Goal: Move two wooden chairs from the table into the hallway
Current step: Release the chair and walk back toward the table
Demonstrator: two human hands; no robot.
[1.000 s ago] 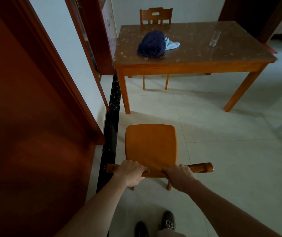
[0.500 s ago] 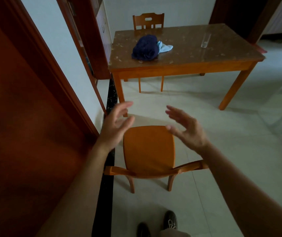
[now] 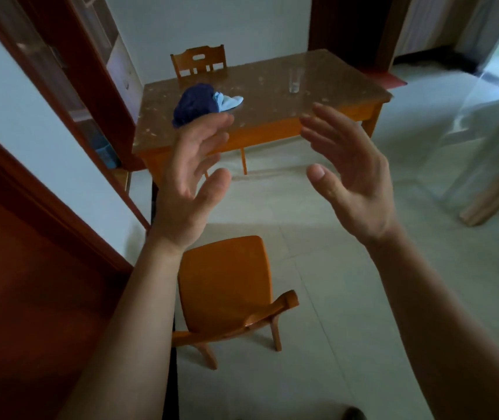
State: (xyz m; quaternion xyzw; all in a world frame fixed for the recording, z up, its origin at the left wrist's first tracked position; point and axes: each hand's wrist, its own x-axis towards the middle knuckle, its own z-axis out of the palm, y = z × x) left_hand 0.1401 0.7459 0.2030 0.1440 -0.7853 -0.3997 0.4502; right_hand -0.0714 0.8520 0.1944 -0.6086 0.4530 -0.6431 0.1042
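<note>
Wooden chair (image 3: 227, 286) at lower centre; our hands raised above it, empty.
Our left hand (image 3: 192, 177) and right hand (image 3: 348, 174) show spread fingers; the second chair (image 3: 201, 63) sits behind the table (image 3: 317, 92), whose glass (image 3: 295, 81) looks perhaps empty.

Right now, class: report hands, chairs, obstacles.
Left hand and right hand open, empty. Near chair set down. Far chair behind table. Nothing blocking.

Orange wooden chair (image 3: 225, 277), brown speckled table (image 3: 272, 95), navy cloth (image 3: 195, 104) beside pale blue cloth (image 3: 230, 101).
</note>
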